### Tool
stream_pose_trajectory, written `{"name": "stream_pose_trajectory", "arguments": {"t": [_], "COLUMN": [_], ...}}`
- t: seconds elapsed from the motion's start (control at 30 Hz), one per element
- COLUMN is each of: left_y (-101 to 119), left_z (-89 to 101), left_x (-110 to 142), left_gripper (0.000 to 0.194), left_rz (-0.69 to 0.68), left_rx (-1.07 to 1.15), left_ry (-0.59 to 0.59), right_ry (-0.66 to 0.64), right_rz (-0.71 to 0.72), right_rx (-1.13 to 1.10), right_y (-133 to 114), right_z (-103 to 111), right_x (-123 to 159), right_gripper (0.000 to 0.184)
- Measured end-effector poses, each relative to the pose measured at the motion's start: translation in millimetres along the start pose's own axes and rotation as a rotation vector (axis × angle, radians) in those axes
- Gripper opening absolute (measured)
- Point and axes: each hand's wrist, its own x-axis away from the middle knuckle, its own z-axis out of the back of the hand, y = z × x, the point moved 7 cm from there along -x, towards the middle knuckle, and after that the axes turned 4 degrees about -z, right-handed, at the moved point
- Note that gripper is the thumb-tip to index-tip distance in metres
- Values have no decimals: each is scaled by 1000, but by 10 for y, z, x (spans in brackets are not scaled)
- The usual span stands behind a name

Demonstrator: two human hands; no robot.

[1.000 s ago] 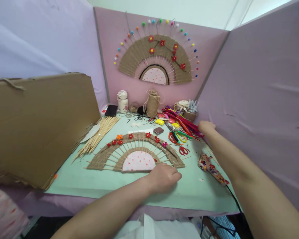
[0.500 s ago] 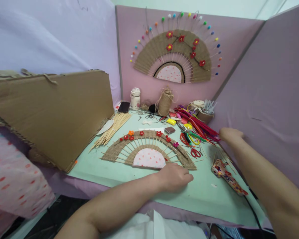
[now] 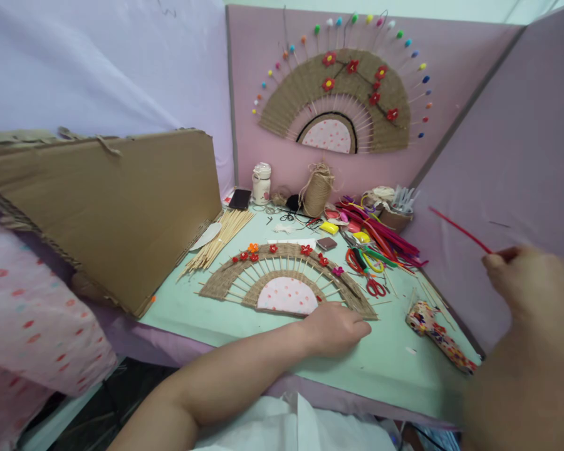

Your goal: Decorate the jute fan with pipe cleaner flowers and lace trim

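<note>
My right hand point(image 3: 526, 282), raised at the right, pinches one end of a red pipe cleaner point(image 3: 460, 227); the stem points up and to the left. My left hand point(image 3: 339, 329) rests on the table at the lower right edge of a twine-woven stick fan point(image 3: 225, 275). Its fingers are curled, and whatever they hold, if anything, is hidden. Red, orange and magenta flowers sit along the fan's outer band, and a pink dotted half-circle point(image 3: 286, 295) fills its base. Beyond the fan lies a bundle of red and magenta pipe cleaners point(image 3: 385, 235).
Red-handled scissors point(image 3: 376, 287) and a glue gun in patterned wrap point(image 3: 439, 335) lie at the right. Wooden sticks point(image 3: 220, 241) lie beside a cardboard sheet point(image 3: 108, 213) at the left. A twine spool point(image 3: 318, 190) and bottle point(image 3: 262, 183) stand behind. Another fan point(image 3: 286, 100) hangs above.
My right hand has drawn back from the pipe cleaner bundle toward me and to the right, with one red stem now in its fingers. My left hand stays beside the fan.
</note>
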Motion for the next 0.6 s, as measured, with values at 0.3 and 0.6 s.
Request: {"name": "stream_pose_trajectory", "arguments": {"t": [0.3, 0.6], "left_y": [-333, -1249], "left_z": [600, 434], "left_x": [91, 527], "left_gripper": [18, 24], "left_rz": [400, 988], "left_rx": [444, 1453], "left_ry": [278, 699], "right_ry": [-597, -1000], "right_rz": [-94, 86], "right_rx": [-1808, -1765], "right_y": [-1207, -1939], "right_z": [-419, -950], "right_x": [739, 1665], "right_gripper": [8, 26]}}
